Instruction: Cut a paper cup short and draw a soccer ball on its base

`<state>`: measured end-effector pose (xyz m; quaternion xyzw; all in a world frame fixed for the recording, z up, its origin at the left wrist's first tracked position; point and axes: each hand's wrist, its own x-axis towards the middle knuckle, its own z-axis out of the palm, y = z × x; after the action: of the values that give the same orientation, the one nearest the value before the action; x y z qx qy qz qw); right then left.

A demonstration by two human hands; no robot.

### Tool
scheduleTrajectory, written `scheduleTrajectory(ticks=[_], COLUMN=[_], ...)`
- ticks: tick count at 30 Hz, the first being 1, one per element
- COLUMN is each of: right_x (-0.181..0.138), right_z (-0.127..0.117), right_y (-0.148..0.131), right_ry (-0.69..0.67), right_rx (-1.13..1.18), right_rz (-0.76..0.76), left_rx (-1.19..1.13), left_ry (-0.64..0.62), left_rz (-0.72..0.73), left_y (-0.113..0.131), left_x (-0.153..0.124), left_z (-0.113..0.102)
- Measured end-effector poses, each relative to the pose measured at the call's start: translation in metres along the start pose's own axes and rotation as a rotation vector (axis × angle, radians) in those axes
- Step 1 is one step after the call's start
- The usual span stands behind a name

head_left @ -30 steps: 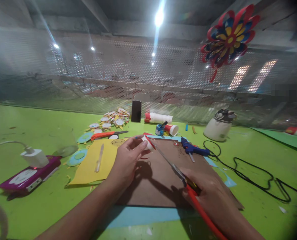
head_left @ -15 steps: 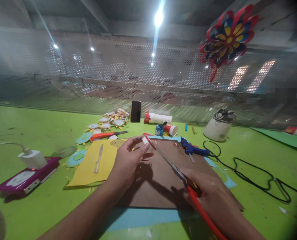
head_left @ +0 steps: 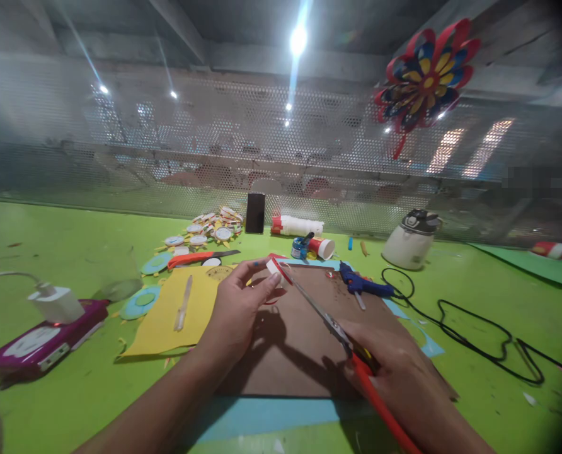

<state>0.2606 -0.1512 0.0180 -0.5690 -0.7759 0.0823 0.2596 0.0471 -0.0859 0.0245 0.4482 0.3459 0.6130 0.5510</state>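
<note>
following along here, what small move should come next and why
Probably squeeze the scissors gently with the right hand, left hand steady: the blades appear to meet the red rim of the white piece that the left hand pinches.

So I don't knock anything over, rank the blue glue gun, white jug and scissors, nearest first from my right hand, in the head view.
1. Scissors, held in your right hand.
2. Blue glue gun, beyond the hand.
3. White jug, farther back, right.
</note>
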Motion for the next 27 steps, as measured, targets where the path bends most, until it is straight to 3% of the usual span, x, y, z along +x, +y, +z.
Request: scheduleTrajectory(ticks=[20, 27], right_x=[-0.0003, 0.0001], right_z=[0.0014, -0.0027], right_y=[0.0012, -0.0021], right_ry=[-0.02, -0.086], right_rx=[-0.005, 0.006], right_rz=[0.045, 0.068], left_rx=[0.063, 0.074], left_ry=[0.03, 0.025], left_rz=[0.016, 0.034], left_y=[0.0059, 0.0057], left_x=[-0.0054, -0.0046], left_z=[0.0056, 0.0062])
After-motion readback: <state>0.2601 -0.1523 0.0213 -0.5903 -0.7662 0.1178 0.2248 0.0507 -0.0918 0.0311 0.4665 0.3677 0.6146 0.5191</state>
